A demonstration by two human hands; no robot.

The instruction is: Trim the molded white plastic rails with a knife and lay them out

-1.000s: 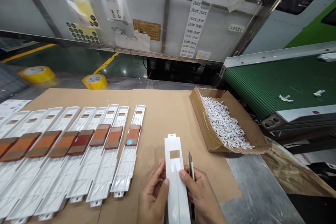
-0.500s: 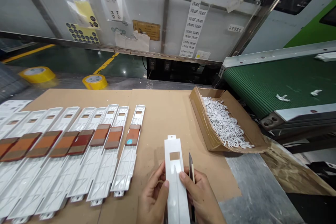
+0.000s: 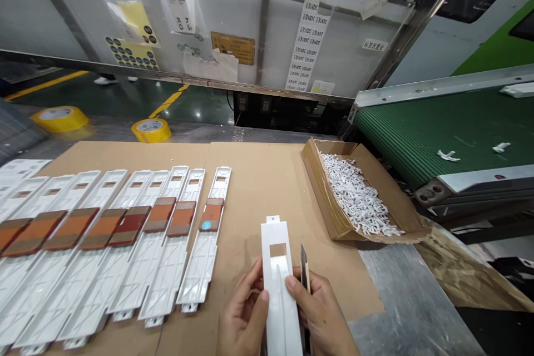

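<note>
Left hand: my left hand (image 3: 244, 311) is closed around the left edge of a white plastic panel (image 3: 277, 295), with the thumb and fingers pinching it.

Right hand: my right hand (image 3: 321, 311) is closed as well. Its thumb presses on the panel's right side, and the hand also grips a craft knife (image 3: 305, 267) upright, blade pointing away from me, just beside the panel.

Panel in hand: it stands lengthwise in front of me, between my hands, above the cardboard, with a square window near its far end and a small tab on that end.

Row to my left: more white plastic panels (image 3: 167, 245) lie side by side, well apart from my hands, each with a brownish-orange pad across it. The nearest one carries a round blue sticker (image 3: 206, 225).

Work surface: flat cardboard sheets (image 3: 258, 189) lie under everything, on a grey table (image 3: 413, 300).

Right side: a cardboard box (image 3: 387, 200) holds a heap of small white plastic pieces (image 3: 354, 194). Beside it runs a green conveyor belt (image 3: 459, 128) with a few white bits (image 3: 448, 156) on it.

Beyond: two rolls of yellow tape (image 3: 151, 130) sit past the table, below a machine panel (image 3: 306, 44) covered in labels.
</note>
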